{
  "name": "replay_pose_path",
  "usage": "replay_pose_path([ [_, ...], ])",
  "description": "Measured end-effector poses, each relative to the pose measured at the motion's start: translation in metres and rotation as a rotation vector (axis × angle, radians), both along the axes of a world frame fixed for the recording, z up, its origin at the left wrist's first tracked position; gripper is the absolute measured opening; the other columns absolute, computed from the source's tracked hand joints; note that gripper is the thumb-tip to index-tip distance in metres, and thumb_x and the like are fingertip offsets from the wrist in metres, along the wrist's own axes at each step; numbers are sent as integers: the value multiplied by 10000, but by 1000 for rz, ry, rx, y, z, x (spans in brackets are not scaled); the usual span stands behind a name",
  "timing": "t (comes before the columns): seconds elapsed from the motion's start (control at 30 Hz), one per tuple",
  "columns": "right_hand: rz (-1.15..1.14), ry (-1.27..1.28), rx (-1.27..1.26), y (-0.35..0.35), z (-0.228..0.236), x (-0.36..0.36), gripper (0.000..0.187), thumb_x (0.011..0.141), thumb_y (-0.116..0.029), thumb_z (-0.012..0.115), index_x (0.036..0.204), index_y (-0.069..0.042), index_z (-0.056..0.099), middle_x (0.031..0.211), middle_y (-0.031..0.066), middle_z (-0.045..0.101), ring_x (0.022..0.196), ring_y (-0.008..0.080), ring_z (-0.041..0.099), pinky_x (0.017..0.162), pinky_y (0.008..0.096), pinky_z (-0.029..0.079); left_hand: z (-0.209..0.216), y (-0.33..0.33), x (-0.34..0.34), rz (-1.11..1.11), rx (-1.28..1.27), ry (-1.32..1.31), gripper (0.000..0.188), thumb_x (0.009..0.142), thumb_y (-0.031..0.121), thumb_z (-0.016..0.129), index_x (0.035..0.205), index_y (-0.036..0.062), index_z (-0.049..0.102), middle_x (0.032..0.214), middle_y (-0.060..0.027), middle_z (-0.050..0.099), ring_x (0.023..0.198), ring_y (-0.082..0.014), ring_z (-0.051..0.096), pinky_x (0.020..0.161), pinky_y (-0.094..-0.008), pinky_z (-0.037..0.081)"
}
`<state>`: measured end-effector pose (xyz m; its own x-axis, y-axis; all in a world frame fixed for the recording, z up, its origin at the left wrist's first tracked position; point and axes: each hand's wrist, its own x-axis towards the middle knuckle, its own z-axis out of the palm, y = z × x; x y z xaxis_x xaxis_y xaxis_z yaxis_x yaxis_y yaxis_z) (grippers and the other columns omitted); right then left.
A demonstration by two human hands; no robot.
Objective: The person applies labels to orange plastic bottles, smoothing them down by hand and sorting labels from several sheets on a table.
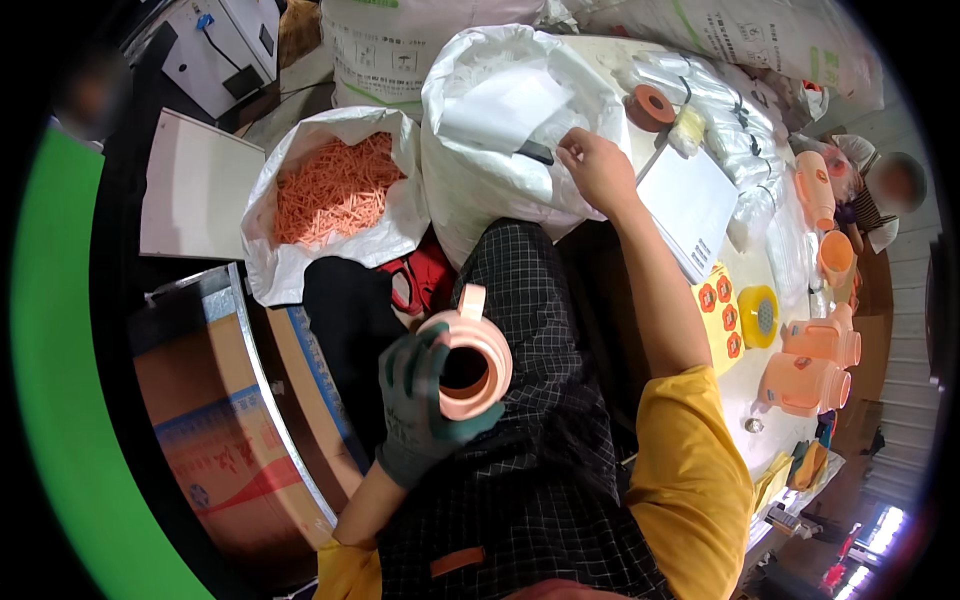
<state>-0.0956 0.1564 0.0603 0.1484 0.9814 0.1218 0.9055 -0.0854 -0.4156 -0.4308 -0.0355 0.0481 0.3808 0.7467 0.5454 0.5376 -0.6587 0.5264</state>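
My left hand (412,405), in a grey-green glove, is closed around a peach-coloured plastic jug (500,370) above my lap. The jug's round mouth faces up, and its handle points away from me. My bare right hand (598,170) is over the right rim of a large white woven sack (465,185). Its fingers are loosely bent and slightly apart, with nothing visible between them. Just left of the fingertips lies a short dark object (535,152), its kind unclear. White sheet material and clear plastic (510,110) fill the sack's mouth.
A second sack (262,255) holds peach plastic strips (335,190). On the right-hand table are a white box (690,205), brown tape (652,107), yellow tape (758,316), a sticker sheet (715,315) and several peach jugs (795,385). Cardboard boxes (225,430) stand at left.
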Motion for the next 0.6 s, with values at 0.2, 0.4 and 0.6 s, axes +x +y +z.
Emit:
replay_pose_path([
  [0.2, 472, 517, 82, -124, 37, -86, 172, 847, -128, 807, 983, -49, 739, 881, 132, 695, 823, 297, 690, 739, 379, 558, -12, 17, 2, -52, 62, -103, 1147, 741, 379, 946, 1623, 68, 282, 1487, -202, 428, 1272, -392, 528, 1027, -487, 506],
  [0.4, 799, 96, 559, -159, 16, -123, 414, 713, -344, 875, 996, -73, 740, 1075, 55, 683, 996, 272, 654, 909, 422, 532, -4, 23, -12, -62, 56, 161, 462, 714, 336, 890, 1064, 113, 686, 1164, -69, 639, 1112, -333, 601, 932, -474, 499],
  [0.6, 840, 75, 218, -177, 23, -126, 441, 688, -361, 840, 988, -75, 689, 1056, 43, 637, 1020, 262, 577, 926, 389, 465, 4, 29, -18, -55, -4, 248, 373, 769, 423, 813, 925, 113, 676, 1074, -50, 586, 1120, -309, 554, 995, -531, 450],
])
